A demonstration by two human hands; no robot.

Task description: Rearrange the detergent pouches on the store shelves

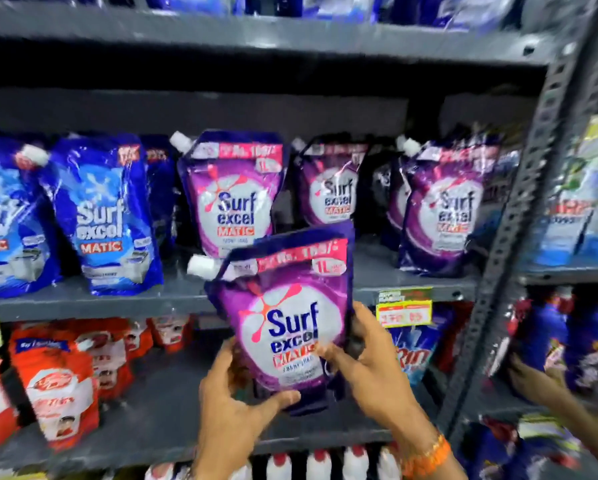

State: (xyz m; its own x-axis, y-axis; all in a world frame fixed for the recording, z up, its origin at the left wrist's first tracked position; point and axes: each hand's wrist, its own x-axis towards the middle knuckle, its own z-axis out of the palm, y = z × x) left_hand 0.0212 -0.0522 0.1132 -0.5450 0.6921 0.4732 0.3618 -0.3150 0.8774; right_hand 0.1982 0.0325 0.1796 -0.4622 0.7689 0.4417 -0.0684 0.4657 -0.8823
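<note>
I hold a purple Surf Excel Matic pouch (287, 306) upright in front of the middle shelf (411, 291), with its white spout at upper left. My left hand (235, 410) grips its bottom left corner. My right hand (366, 368) grips its lower right side. On the shelf behind it stand three more purple pouches: one at center (233, 192), one further back (332, 185), one at right (446, 206). Blue Surf Excel pouches (103, 216) stand to the left.
Red pouches (61, 386) fill the lower shelf at left. A yellow price tag (405, 308) hangs on the shelf edge. A grey slotted upright (519, 216) divides the racks. Another person's hand (533, 379) reaches into the right rack. White bottles (318, 465) line the bottom.
</note>
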